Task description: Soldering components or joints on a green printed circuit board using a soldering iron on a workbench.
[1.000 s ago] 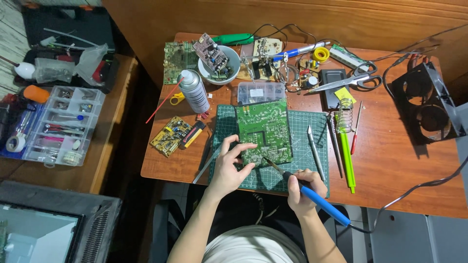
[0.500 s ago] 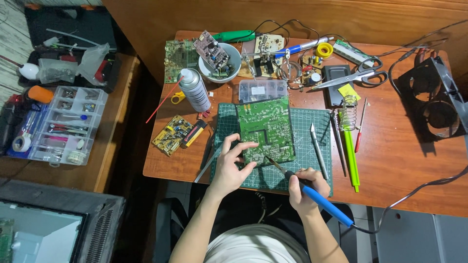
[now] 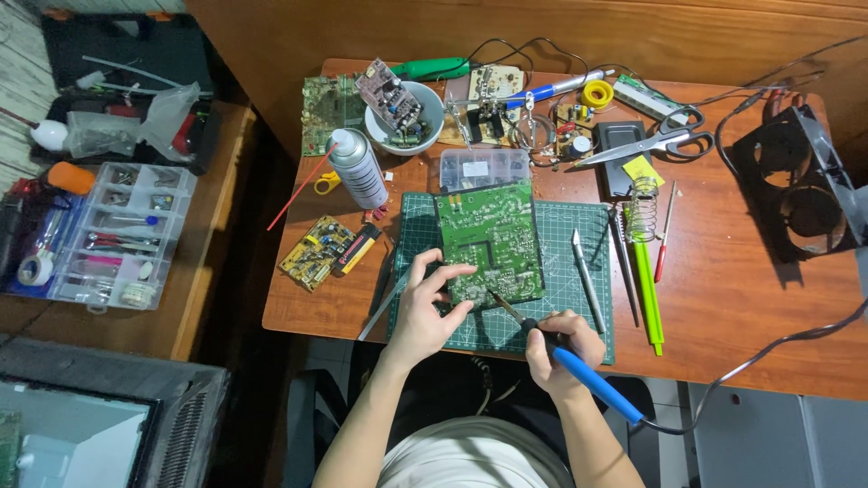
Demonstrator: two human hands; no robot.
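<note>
Cluttered wooden desk [image 3: 723, 298], green cutting mat [image 3: 561, 235]

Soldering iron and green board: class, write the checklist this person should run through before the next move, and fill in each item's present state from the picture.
1. Board lies flat on the cutting mat: ok.
2. Left hand steadies the board at its near left edge: ok.
3. Right hand grips the soldering iron by its blue handle, clear of the metal tip: ok.
4. Tip rests on the right joint: cannot tell, too small.
5. Left fingers are well clear of the tip: not ok, they sit close.
6. Iron's cord runs free of the tools on the table: ok.
</note>
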